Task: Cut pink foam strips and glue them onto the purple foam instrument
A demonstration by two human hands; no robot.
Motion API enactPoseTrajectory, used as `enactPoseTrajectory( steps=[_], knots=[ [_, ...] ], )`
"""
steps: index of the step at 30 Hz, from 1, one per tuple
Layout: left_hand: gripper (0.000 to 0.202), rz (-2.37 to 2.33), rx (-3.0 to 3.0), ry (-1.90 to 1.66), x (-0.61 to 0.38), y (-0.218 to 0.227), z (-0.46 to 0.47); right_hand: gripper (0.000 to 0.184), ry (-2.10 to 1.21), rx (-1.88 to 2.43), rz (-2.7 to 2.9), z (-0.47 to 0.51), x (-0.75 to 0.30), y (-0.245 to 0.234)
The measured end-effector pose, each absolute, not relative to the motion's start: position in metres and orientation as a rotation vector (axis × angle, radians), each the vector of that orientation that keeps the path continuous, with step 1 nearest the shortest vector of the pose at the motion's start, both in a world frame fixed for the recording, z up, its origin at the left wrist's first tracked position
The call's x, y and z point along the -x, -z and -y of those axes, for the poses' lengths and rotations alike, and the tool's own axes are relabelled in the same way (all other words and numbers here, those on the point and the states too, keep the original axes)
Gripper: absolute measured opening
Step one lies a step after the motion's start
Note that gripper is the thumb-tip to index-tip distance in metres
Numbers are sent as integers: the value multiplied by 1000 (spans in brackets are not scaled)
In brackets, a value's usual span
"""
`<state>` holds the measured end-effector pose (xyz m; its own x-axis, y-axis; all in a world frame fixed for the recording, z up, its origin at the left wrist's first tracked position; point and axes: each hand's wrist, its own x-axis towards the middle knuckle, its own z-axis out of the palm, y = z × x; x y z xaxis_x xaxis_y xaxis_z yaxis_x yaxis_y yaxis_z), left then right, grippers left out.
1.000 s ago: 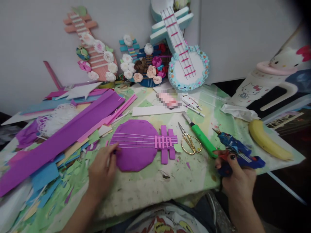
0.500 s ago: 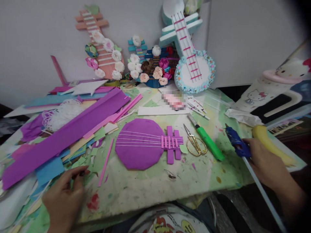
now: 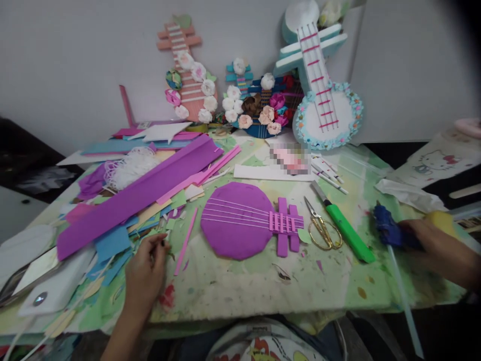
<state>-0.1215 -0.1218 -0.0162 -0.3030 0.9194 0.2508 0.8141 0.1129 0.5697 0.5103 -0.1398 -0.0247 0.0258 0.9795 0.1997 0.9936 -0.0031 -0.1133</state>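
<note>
At the table's right side, my right hand grips the handle of a blue hot glue gun, and a long translucent glue stick juts from its back. Left of centre, my left hand is pinched over paper scraps, a small dark spot showing at its fingertips that I cannot make out. Between the hands lies a purple paper lute with white strings, a pink fretted neck and purple cross pegs. A small green paper leaf touches the end of its neck. A thin pink strip lies nearest my left hand.
Gold-handled scissors and a green utility knife lie right of the lute. Purple paper and a white string bundle cover the left. Finished lutes, one white and teal, lean on the wall. A cup stands right.
The view has swung left, so things appear further right. My right hand, still on the glue gun, has tilted it lower near the table edge. My left hand stays pinched near the scraps.
</note>
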Motion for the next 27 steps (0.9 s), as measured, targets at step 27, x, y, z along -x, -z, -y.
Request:
enactPoseTrajectory(
  steps=[27],
  knots=[
    [20,-2331,-1735,-779,82,-16,118,7,-174,2159,2391,96,-340,-15]
  ],
)
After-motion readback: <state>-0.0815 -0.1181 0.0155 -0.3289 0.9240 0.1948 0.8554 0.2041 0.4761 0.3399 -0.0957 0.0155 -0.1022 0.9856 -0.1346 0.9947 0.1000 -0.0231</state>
